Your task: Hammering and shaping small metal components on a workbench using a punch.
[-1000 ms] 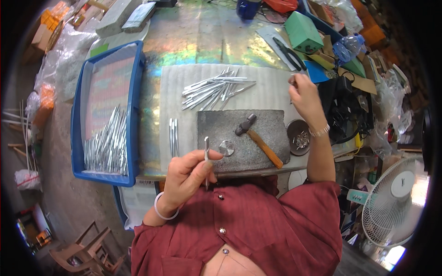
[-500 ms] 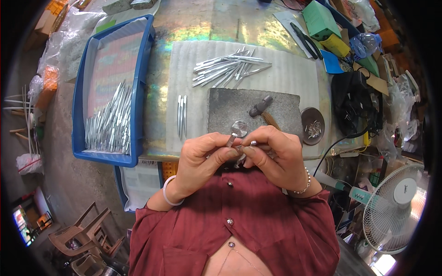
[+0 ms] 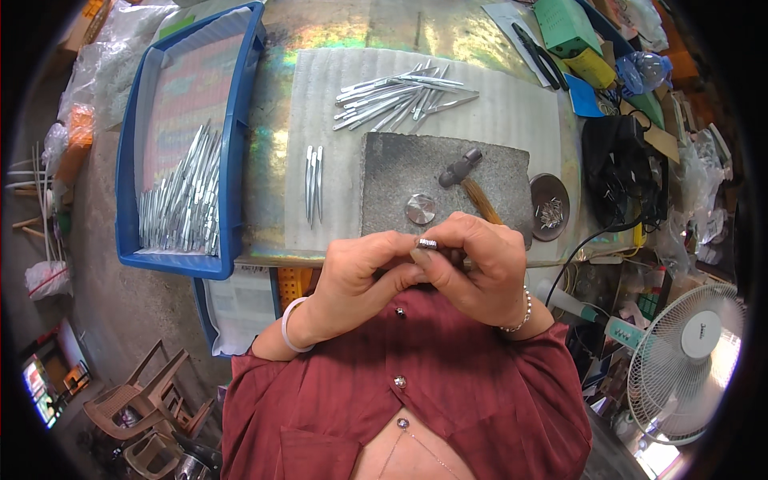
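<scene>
Your right hand (image 3: 480,260): fingers pinched on shiny metal piece (image 3: 428,243), at fingertips. Left hand (image 3: 360,276): fingers bent close beside piece; hold hidden, cannot tell. Piece likely light, stiff, slippery; grip sides.

A white, round-caged electric fan (image 3: 700,334) at my right, a brown plastic armchair (image 3: 106,398) at my left.
Off to my far right I have a pale-green box (image 3: 566,30) near a yellow block (image 3: 593,69), with a bluish clear plastic bottle (image 3: 642,74) just beside the block; a flat blue card (image 3: 586,97) and a black fabric bundle (image 3: 610,156) lie closer to me. On my left, a white plastic bag tied with red string (image 3: 48,277) rests low.
</scene>
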Tool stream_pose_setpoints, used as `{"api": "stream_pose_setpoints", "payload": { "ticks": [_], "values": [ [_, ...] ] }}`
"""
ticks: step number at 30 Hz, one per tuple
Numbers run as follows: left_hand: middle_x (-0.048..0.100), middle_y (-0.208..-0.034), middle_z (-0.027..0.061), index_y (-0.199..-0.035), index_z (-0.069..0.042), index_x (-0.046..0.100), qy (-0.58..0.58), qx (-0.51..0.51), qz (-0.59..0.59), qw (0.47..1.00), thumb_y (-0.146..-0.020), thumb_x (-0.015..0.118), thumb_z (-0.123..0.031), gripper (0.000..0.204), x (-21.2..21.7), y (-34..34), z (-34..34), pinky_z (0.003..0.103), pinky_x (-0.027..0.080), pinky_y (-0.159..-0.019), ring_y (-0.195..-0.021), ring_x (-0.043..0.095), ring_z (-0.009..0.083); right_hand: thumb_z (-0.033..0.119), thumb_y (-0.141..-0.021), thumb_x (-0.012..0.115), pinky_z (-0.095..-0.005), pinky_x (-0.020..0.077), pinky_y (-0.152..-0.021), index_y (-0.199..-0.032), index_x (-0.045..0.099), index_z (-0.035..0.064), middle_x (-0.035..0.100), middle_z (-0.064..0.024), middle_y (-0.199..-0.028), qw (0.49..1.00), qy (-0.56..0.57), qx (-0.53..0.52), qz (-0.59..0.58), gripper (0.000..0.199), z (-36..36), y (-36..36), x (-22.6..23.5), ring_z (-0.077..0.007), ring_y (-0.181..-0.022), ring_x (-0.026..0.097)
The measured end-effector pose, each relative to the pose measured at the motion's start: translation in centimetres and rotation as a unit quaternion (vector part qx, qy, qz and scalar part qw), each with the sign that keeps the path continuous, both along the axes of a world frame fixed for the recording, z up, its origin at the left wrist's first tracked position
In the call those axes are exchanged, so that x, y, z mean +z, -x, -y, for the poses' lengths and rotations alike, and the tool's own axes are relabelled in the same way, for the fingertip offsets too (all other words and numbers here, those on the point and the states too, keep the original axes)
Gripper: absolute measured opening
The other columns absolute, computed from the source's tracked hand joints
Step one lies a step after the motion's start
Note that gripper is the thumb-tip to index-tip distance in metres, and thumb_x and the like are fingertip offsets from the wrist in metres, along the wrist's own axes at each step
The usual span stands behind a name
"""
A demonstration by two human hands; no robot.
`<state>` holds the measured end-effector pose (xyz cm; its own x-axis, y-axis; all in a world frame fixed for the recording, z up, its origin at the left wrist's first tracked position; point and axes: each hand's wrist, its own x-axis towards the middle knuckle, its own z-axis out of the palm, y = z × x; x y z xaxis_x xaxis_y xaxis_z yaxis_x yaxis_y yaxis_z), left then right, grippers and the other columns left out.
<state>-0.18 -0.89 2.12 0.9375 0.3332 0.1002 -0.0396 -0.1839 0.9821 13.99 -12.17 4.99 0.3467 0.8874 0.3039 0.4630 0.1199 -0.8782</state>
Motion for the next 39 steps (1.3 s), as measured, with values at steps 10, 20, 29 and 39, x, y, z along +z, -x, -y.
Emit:
{"api": "stream_pose_setpoints", "payload": {
  "ticks": [10,20,29,39],
  "values": [
    [0.065,-0.080,0.0122,-0.102,0.002,0.060,0.019,0.023,0.013,0.999,-0.083,0.066,-0.001,0.020,0.1,-0.4,0.6,0.026,0.051,-0.059,-0.069,0.067,0.0197,0.004,-0.080,0.069,-0.0227,0.0446,-0.047,-0.083,0.060,-0.0007,0.060,-0.0067,-0.067,0.998,0.000,-0.014,-0.057,0.010,0.2,-0.4,-0.6,-0.0101,-0.053,0.058],
    [0.063,-0.075,0.0129,-0.093,-0.001,0.060,0.023,0.013,-0.005,1.000,-0.082,0.067,-0.002,0.013,0.0,-0.5,1.0,0.030,0.049,-0.055,-0.064,0.065,0.0248,0.004,-0.081,0.069,-0.0230,0.0454,-0.048,-0.082,0.060,-0.0005,0.061,-0.0064,-0.067,0.999,-0.002,-0.019,-0.047,0.010,0.7,-0.3,-0.6,-0.0102,-0.053,0.059],
    [0.058,-0.065,0.0126,-0.087,-0.004,0.059,0.040,-0.018,-0.064,0.997,-0.081,0.068,-0.005,0.011,0.4,-0.4,0.6,0.032,0.046,-0.049,-0.056,0.061,0.0281,0.002,-0.083,0.067,-0.0149,0.0364,-0.044,-0.082,0.061,-0.0021,0.059,0.0007,-0.064,0.982,0.073,-0.008,-0.173,0.008,1.5,-0.3,-1.2,0.0000,-0.054,0.051],
    [0.060,-0.063,0.0019,-0.082,0.000,0.053,0.312,-0.021,-0.134,0.940,-0.091,0.059,-0.010,0.015,0.0,-0.6,1.0,0.020,0.045,-0.045,-0.052,0.058,0.0060,0.009,-0.088,0.062,-0.0167,0.0299,-0.036,-0.078,0.054,0.0018,0.054,0.0005,-0.059,0.877,0.142,0.007,-0.460,0.015,0.8,-0.7,-2.7,-0.0008,-0.042,0.042]
  ]
}}
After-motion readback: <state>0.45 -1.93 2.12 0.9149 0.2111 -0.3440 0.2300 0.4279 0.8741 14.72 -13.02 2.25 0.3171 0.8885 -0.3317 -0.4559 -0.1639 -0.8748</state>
